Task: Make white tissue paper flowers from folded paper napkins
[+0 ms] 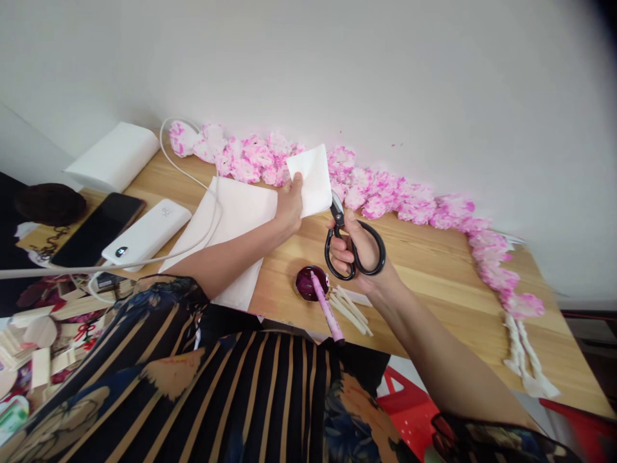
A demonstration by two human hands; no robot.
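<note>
My left hand [290,200] grips a folded white paper square [313,180], thumb on its front face, held above the table. Black-handled scissors [355,257] are in my right hand [362,247], with their blades at the lower right edge of the square; I cannot tell how far the blades part. Below the hands stands a small dark purple bowl [304,285], and a pink marker [328,307] leans across its rim. Several thin off-white rolled sticks [348,310] lie beside the bowl. Under my left forearm are larger white paper sheets [243,209].
Pink and white paper flowers [385,193] run along the wall to the right side, ending in white twisted strips [523,360]. At left are a white power bank [147,235] with a cable, a dark phone [99,228] and a white box-like object [116,154].
</note>
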